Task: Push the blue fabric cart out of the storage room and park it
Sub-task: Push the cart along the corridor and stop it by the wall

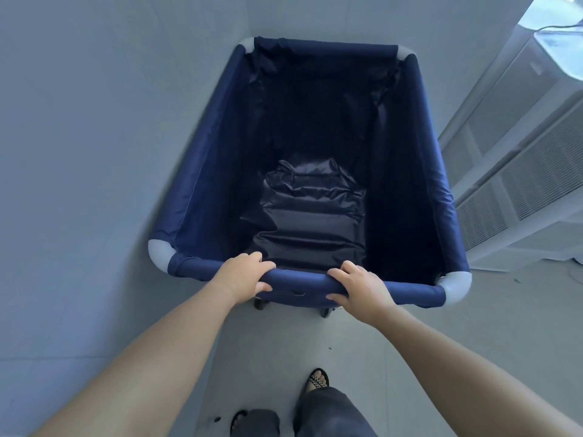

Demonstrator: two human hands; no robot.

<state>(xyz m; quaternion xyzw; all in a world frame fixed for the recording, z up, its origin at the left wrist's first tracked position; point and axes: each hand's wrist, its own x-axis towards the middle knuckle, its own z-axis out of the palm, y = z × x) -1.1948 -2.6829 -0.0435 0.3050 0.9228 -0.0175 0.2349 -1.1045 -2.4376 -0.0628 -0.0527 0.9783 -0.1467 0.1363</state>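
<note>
The blue fabric cart (208, 159) fills the middle of the view, a deep navy bin with grey plastic corners and small wheels under its near end. Its inside holds only crumpled dark lining. My left hand (244, 275) grips the padded near rail left of centre. My right hand (359, 287) grips the same rail right of centre. Both sets of fingers wrap over the top of the rail. The cart's far end stands close to a pale wall.
A pale wall (79, 152) runs close along the cart's left side and behind it. A white louvred unit (520, 184) stands against the right, near the cart's right rail. Light floor (473, 310) stretches around my sandalled feet (317, 378).
</note>
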